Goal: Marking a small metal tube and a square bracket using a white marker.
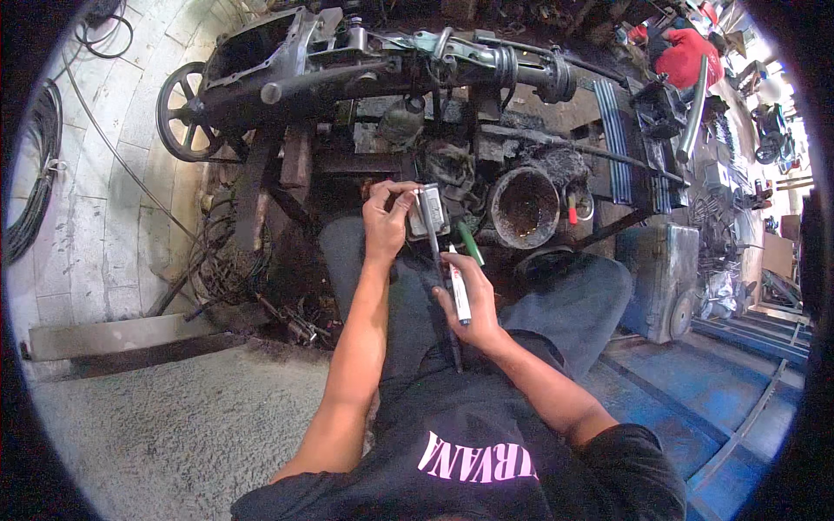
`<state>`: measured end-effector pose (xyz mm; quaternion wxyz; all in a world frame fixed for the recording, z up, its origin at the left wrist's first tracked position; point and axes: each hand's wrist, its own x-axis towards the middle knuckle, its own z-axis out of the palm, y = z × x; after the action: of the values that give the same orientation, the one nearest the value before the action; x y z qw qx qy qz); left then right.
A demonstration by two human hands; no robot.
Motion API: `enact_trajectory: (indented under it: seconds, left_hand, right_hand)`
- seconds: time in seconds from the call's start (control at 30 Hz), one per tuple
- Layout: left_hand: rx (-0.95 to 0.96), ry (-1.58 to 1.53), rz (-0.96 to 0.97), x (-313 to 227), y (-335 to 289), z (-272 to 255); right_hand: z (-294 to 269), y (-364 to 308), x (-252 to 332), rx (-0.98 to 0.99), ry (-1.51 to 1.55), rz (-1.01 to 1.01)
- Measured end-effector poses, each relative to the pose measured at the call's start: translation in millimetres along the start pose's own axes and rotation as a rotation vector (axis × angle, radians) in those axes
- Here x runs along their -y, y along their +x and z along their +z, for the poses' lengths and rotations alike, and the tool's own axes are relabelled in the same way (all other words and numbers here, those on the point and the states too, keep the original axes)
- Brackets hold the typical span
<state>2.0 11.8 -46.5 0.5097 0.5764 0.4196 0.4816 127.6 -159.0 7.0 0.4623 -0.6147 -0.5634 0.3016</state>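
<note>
At the far left, a coiled cable (39,178) is cut off by the dark lens rim; near the middle, the left hand (387,217) has thumb and fingers closed on the upper left edge of a metal block (438,211), fingertips partly hidden; the block sits forward of the lap, between the knees, its underside out of sight; a narrow bar (432,233) crosses its face and runs down past the right hand (473,300), its lower end hard to separate from the dark shirt (417,482); the right hand's fingers are closed round a white marker (460,291), and whether they also grip the bar cannot be told; at the upper right, the kind of a red shape (691,59) cannot be told.

A pale ledge (130,332) borders the rough grey floor (191,417) at left; blue flooring (695,391) extends at right.

A spoked wheel (184,113) adjoins the machine frame (373,78), which bars the way forward; a green tube (469,242) lies just right of the block; a round metal bowl (528,195) limits movement beyond it; a grey case (651,282) stands past the right knee.
</note>
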Motion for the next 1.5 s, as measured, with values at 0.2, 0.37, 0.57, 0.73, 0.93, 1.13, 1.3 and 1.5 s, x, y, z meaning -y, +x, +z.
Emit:
enact_trajectory:
  seconds: [0.2, 0.37, 0.57, 0.73, 0.93, 1.13, 1.3, 1.5]
  left_hand:
    - [-0.038, 0.192, 0.085, 0.4, 1.8, 1.7]
    - [-0.038, 0.222, 0.113, -1.8, 2.1, 2.1]
    - [-0.054, 0.261, 0.097, -3.3, 2.8, 4.3]
    - [-0.096, 0.128, 0.027, 2.9, 1.8, 7.1]
    - [-0.098, 0.270, 0.111, 0.8, 0.4, 8.1]
    - [-0.127, 0.145, 0.099, -0.3, 0.1, 10.1]
    - [-0.104, 0.310, 0.163, 2.7, 1.5, 6.4]
    - [-0.113, 0.221, 0.111, 1.9, 0.3, 8.6]
  right_hand:
    - [0.7, -0.2, -1.3, -0.004, -0.003, -0.007]
    - [-0.7, 1.1, 1.2, 0.006, -0.018, 0.000]
    - [-0.9, 8.0, -2.9, -0.074, 0.010, -0.014]
    - [7.3, 29.1, -19.1, -0.195, 0.252, 0.082]
    - [21.2, 43.3, -9.6, -0.296, 0.571, 0.317]
    - [17.9, 47.4, 2.8, -0.319, 0.208, 0.120]
    - [17.7, 48.6, 1.1, -0.301, 0.176, 0.169]
    - [21.5, 48.2, -5.5, -0.314, 0.189, 0.132]
